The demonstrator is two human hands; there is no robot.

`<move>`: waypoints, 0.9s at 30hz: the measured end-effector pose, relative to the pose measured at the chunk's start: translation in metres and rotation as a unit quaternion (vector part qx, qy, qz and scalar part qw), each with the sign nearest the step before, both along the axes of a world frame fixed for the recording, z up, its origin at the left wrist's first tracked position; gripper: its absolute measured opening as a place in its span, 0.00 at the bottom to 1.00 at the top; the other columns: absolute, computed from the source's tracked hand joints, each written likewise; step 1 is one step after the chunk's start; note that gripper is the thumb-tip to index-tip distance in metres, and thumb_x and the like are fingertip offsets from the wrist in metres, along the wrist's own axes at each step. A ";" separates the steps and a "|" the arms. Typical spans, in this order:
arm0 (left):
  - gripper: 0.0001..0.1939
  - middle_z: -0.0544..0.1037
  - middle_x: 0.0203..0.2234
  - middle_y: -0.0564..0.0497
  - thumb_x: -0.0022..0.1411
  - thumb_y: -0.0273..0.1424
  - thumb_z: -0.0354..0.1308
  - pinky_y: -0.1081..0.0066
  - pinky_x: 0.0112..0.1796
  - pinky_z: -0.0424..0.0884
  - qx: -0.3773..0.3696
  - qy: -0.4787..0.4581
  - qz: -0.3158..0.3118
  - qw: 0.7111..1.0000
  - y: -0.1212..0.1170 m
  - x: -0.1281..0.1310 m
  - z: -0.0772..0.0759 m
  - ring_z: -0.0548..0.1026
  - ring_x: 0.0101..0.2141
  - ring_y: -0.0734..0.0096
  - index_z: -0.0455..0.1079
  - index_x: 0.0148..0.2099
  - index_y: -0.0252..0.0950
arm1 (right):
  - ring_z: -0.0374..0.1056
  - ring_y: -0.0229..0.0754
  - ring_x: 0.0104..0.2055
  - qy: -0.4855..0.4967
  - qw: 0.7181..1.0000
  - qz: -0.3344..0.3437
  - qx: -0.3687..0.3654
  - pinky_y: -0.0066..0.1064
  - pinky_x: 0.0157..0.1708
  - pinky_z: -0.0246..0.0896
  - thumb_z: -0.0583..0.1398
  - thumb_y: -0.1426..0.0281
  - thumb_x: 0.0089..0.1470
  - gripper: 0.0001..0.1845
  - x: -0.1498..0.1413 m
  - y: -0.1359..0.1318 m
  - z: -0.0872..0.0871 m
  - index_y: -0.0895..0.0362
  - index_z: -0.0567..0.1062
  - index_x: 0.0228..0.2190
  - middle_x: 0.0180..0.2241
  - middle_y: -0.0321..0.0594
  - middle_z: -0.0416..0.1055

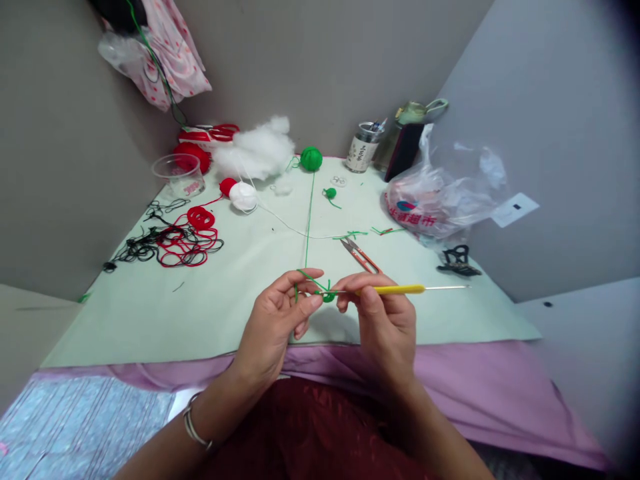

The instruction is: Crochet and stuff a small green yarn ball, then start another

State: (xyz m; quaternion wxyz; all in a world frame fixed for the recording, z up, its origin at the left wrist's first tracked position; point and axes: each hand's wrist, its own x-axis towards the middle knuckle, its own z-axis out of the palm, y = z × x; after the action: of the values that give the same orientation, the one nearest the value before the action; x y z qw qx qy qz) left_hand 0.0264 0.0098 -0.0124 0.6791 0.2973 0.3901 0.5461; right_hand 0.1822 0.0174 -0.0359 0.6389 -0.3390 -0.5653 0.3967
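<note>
My right hand grips a crochet hook with a yellow handle; its bare metal end points right. The hook's other tip meets a small piece of green crochet between my hands. My left hand pinches that piece between thumb and fingers, with green yarn looped over the index finger. That strand runs back across the table to a green yarn ball. Just beyond my right hand lie thread snips with orange handles.
Tangled black yarn and red yarn lie at left. Behind are white stuffing, a clear plastic tub and a white yarn ball. To the right stand a pen holder, a plastic bag and a black hair claw.
</note>
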 end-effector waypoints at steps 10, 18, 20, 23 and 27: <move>0.20 0.75 0.32 0.56 0.56 0.27 0.75 0.78 0.21 0.57 0.057 0.082 0.019 0.995 0.000 -0.004 -0.007 0.61 0.21 0.85 0.81 0.51 0.40 | 0.76 0.41 0.43 -0.159 0.978 -0.017 0.131 0.35 0.44 0.72 0.57 0.79 0.68 0.13 0.006 -0.009 0.011 0.53 0.80 0.44 0.39 0.39 0.80; 0.19 0.73 0.32 0.56 0.58 0.29 0.73 0.77 0.23 0.58 0.076 0.122 0.022 0.989 -0.001 -0.004 -0.004 0.61 0.22 0.84 0.79 0.52 0.37 | 0.77 0.40 0.44 -0.190 0.969 -0.011 0.157 0.34 0.45 0.72 0.58 0.80 0.67 0.12 0.008 -0.008 0.012 0.54 0.79 0.44 0.40 0.39 0.80; 0.19 0.73 0.30 0.57 0.58 0.30 0.73 0.78 0.23 0.58 0.077 0.132 0.006 0.988 -0.001 -0.005 -0.004 0.61 0.22 0.84 0.78 0.52 0.36 | 0.77 0.40 0.44 -0.193 0.968 -0.006 0.161 0.33 0.45 0.72 0.58 0.80 0.67 0.12 0.007 -0.008 0.012 0.55 0.79 0.44 0.40 0.40 0.81; 0.19 0.73 0.30 0.57 0.60 0.31 0.72 0.78 0.23 0.57 0.079 0.139 -0.017 0.987 0.000 -0.006 -0.006 0.61 0.22 0.84 0.78 0.53 0.36 | 0.77 0.40 0.45 -0.189 0.970 0.000 0.153 0.34 0.45 0.72 0.58 0.80 0.67 0.12 0.007 -0.008 0.012 0.54 0.79 0.44 0.40 0.39 0.81; 0.17 0.74 0.32 0.56 0.61 0.30 0.70 0.80 0.22 0.59 0.083 0.130 -0.015 0.988 0.000 -0.007 -0.009 0.61 0.22 0.85 0.78 0.53 0.38 | 0.76 0.39 0.43 -0.155 0.980 -0.008 0.127 0.33 0.44 0.72 0.58 0.79 0.68 0.13 0.007 -0.007 0.011 0.53 0.80 0.44 0.39 0.38 0.81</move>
State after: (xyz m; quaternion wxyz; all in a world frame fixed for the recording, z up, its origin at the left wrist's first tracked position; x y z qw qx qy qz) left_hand 0.0196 0.0097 -0.0219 0.6042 0.4265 0.4238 0.5230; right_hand 0.1896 0.0100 -0.0247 0.5845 -0.3169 -0.7004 0.2596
